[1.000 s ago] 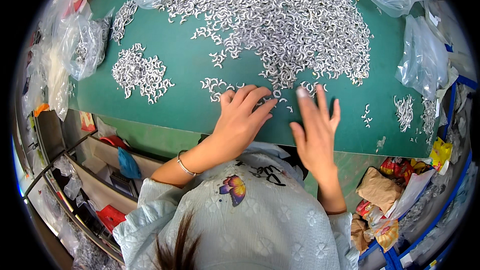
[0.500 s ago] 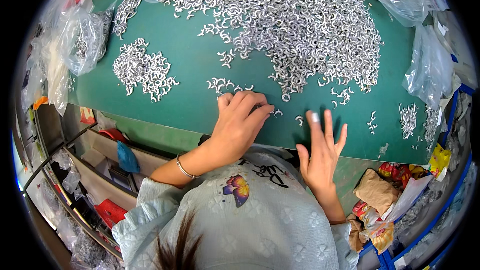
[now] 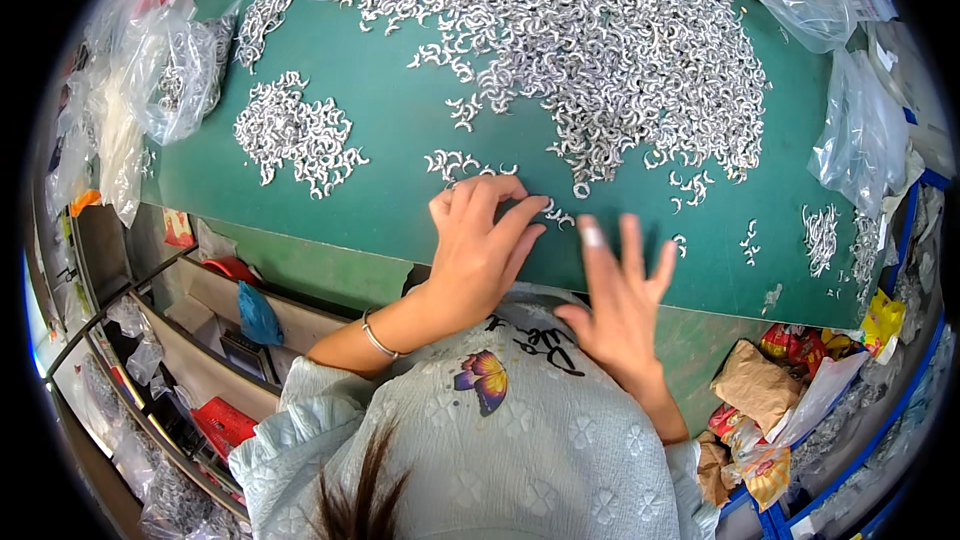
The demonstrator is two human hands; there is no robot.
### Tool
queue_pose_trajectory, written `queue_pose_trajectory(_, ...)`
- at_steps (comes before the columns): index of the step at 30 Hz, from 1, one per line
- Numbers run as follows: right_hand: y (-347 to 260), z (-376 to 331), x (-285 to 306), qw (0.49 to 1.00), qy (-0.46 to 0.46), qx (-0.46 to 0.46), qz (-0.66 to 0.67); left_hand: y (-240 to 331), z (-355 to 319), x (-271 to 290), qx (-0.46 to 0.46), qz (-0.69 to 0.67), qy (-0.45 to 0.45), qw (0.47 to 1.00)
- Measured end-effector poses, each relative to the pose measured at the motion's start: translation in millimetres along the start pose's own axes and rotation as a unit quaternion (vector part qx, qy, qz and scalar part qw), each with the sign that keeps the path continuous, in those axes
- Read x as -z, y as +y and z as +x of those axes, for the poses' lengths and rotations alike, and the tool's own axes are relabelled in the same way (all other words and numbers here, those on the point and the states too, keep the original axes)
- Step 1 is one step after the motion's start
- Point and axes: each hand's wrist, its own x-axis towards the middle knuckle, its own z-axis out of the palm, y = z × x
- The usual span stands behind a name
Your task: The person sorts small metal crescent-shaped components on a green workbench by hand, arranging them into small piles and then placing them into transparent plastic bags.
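Observation:
My left hand (image 3: 478,245) rests on the green tabletop, its fingers bent and partly apart, with nothing visible in its grasp. Its fingertips lie just below a short row of small silver-grey curved pieces (image 3: 455,162), shaped like crescents. A few more crescent pieces (image 3: 558,215) lie by its index fingertip. My right hand (image 3: 622,305) is open and spread over the table's near edge, a little smeared by motion, with a pale covering on one fingertip. Beyond its fingers a lone crescent piece (image 3: 680,244) lies on the right. The large pile of crescent pieces (image 3: 620,60) spreads ahead of both hands.
A smaller pile (image 3: 295,135) lies on the left, near a filled clear bag (image 3: 180,80). Clear plastic bags (image 3: 860,130) hang at the right edge, close to a small cluster of pieces (image 3: 820,238). Below the table stand a drawer unit (image 3: 210,340) and packets (image 3: 760,385).
My right hand has shifted left towards my left hand. A single crescent piece that lay left of its fingers now lies to their right. The view has shifted slightly.

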Motion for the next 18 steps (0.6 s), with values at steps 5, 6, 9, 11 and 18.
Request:
queue_pose_trajectory(5, 1.2, -1.3, -4.4, 0.999, -0.013, -0.050, -0.004, -6.1, -3.9, -2.0, -0.007, 0.015, 0.007, 1.000)
queue_pose_trajectory(6, 7.6, -5.8, -5.5, 0.998, 0.026, -0.056, -0.019, -4.9, -3.7, -1.2, -0.003, 0.014, 0.008, 1.000)
queue_pose_trajectory(9, 7.8, -2.6, -1.1, 0.997, 0.048, -0.053, -0.021, -0.4, -1.2, -2.1, -0.002, 0.014, 0.005, 1.000)
queue_pose_trajectory(11, 1.5, 6.5, -8.0, 0.998, 0.036, -0.042, 0.028, -2.3, -1.4, -6.4, -0.013, 0.021, -0.002, 1.000)
queue_pose_trajectory(18, 1.7, 4.5, -6.4, 0.997, 0.019, 0.013, 0.070, 2.8, -18.6, 0.5, -0.050, -0.077, -0.070, 0.993)
